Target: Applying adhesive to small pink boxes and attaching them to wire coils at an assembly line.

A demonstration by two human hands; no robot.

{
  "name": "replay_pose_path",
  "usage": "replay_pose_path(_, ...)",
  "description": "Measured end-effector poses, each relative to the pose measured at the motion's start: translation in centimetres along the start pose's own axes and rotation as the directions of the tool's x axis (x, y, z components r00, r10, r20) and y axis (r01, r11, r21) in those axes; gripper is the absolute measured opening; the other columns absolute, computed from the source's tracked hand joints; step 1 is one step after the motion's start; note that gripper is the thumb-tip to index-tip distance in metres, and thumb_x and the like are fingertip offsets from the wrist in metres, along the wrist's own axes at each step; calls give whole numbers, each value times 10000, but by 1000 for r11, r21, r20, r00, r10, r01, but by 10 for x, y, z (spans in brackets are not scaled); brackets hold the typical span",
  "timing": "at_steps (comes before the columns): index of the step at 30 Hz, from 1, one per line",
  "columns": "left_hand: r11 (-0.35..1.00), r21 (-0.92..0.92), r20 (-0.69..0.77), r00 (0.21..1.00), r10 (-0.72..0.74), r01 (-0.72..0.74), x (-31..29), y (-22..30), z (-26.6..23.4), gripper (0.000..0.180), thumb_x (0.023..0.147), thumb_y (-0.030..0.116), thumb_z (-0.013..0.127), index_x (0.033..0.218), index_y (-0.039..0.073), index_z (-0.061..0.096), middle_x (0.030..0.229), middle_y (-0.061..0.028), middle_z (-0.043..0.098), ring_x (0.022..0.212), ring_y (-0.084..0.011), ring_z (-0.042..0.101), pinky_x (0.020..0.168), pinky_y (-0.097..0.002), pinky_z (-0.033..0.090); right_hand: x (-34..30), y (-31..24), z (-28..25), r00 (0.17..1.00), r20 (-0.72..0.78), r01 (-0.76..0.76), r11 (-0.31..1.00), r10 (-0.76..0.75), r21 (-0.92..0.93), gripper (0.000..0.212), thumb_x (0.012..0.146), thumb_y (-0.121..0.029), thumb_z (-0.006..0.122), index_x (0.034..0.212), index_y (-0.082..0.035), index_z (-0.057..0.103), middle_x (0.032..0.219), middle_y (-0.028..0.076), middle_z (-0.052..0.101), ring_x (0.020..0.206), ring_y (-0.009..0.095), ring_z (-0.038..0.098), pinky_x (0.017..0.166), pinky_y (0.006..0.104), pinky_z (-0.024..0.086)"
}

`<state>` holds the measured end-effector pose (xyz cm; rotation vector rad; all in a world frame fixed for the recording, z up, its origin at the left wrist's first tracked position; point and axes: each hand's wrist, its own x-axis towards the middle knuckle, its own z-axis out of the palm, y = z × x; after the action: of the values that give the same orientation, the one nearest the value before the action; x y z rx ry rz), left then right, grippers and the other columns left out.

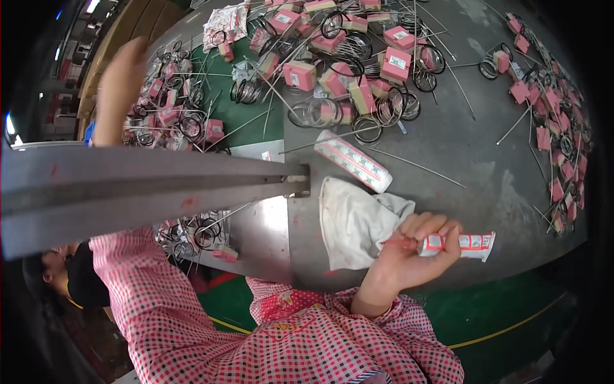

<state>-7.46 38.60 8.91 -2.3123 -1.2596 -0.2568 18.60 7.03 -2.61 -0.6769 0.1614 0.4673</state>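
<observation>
Here, tube (472, 244) in right hand (409, 255).

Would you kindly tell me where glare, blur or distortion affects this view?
In the head view, glare whitens the tabletop below the end of the metal beam; there, the left hand looks soft, perhaps from motion, while the right hand and its tube look sharper; toward the head view's rim, the tabletop's near edge curves, corners go black.
</observation>
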Motion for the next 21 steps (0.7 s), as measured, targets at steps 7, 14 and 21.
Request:
replay_pose_path(7,824,206,421,808,413,-528,36,53,151,398,730,20,472,1122,86,455,1180,-109,442,974,-306,505,727,-368,478,5,-6,-2,996,49,-80,994,77,71,223,868,-185,379,673,-91,323,500,44,341,412,94,239,402,235,199)
replay_pose_path(14,901,-96,362,828,428,-423,34,19,148,313,706,-5,494,1015,44,476,1070,-129,467,978,-312,470,826,-365,410,5,-8,-6,993,25,-116,993,116,10,171,866,-237,349,770,-96,365,499,23,386,400,87,302,388,209,239)
replay_pose_path(21,854,-521,172,979,110,-4,24,5,107,327,712,64,610,1024,33,514,967,-85,579,852,-208,583,716,-290,453,4,-7,1,996,18,-86,996,85,20,229,872,-194,369,675,-90,319,490,38,338,401,92,221,389,233,190)
